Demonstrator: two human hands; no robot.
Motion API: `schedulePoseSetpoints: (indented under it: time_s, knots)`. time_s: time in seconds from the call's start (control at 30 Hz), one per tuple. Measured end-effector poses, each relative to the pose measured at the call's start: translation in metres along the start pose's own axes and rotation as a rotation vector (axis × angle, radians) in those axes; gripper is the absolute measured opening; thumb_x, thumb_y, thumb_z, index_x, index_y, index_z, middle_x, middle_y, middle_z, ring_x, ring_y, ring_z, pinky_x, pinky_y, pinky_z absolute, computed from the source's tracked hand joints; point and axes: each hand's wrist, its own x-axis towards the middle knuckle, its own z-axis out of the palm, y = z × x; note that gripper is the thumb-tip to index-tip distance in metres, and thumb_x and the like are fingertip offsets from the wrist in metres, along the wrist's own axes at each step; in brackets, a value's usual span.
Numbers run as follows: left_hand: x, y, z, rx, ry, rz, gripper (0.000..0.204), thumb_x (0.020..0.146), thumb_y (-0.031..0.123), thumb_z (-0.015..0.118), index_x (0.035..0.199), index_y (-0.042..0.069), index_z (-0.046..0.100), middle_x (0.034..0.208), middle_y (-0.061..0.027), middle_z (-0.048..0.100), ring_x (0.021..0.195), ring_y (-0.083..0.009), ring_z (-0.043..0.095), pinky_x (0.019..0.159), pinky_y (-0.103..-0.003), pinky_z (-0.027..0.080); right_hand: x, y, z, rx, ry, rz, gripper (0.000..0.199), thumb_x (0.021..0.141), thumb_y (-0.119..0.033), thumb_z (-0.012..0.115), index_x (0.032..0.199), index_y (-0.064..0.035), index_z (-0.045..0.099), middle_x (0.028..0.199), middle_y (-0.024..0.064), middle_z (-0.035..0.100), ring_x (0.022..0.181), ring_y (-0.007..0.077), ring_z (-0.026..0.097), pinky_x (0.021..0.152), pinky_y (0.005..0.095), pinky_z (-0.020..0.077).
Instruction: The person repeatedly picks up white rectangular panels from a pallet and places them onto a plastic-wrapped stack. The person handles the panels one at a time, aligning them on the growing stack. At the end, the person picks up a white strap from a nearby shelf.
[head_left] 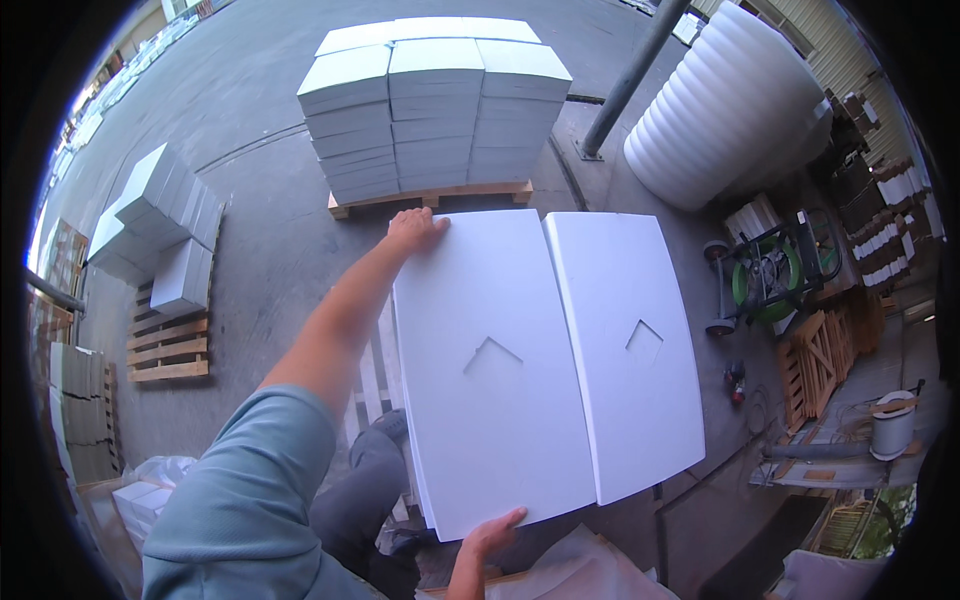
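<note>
Left hand: the left hand (pixel 416 228) reaches far out and clasps the far left corner of a white foam panel (pixel 490 370), fingers curled over its edge.
Right hand: the right hand (pixel 492 532) pinches the near edge of the same panel, thumb on top; the other fingers are hidden beneath.
Panel held: large, flat, white, with a square cut-out near its middle, held above the floor in front of the person.
Second panel: a like white panel (pixel 628 350) lies just beside it on the right, edges touching, also with a square cut-out.
Stack ahead: a pallet of white foam blocks (pixel 432 105) stands beyond the panels on the concrete floor (pixel 260 250).
Left side: more white blocks (pixel 160 225) sit on another wooden pallet (pixel 170 350).
Right side: a big ribbed white roll (pixel 735 105) stands beside a metal post (pixel 632 75); a green reel cart (pixel 770 275) stands nearer.
</note>
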Motion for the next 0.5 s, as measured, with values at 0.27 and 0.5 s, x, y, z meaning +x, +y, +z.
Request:
schedulePoseSetpoints:
  time_s: [0.27, 0.5]
  knots:
    - [-0.016, -0.019, -0.002, -0.013, -0.062, -0.049, 0.064, 0.091, 0.052, 0.034, 0.121, -0.002, 0.052, 0.124, -0.0192, 0.055, 0.12, -0.0309, 0.049, 0.103, -0.04, 0.036, 0.022, 0.026, -0.005, 0.105, -0.03, -0.099, 0.076, 0.092, -0.057, 0.04, 0.098, 0.0162, 0.059, 0.096, 0.0244, 0.064, 0.083, 0.0333, 0.062, 0.075, 0.0404, 0.0491]
    - [-0.099, -0.086, -0.01, -0.061, -0.082, -0.195, 0.062, 0.091, 0.051, 0.037, 0.112, -0.004, 0.056, 0.115, -0.0242, 0.059, 0.108, -0.037, 0.057, 0.091, -0.045, 0.044, 0.05, 0.059, -0.038, 0.011, -0.116, -0.191, 0.07, 0.092, -0.053, 0.044, 0.095, 0.0153, 0.06, 0.09, 0.0247, 0.065, 0.081, 0.0315, 0.063, 0.072, 0.041, 0.049]
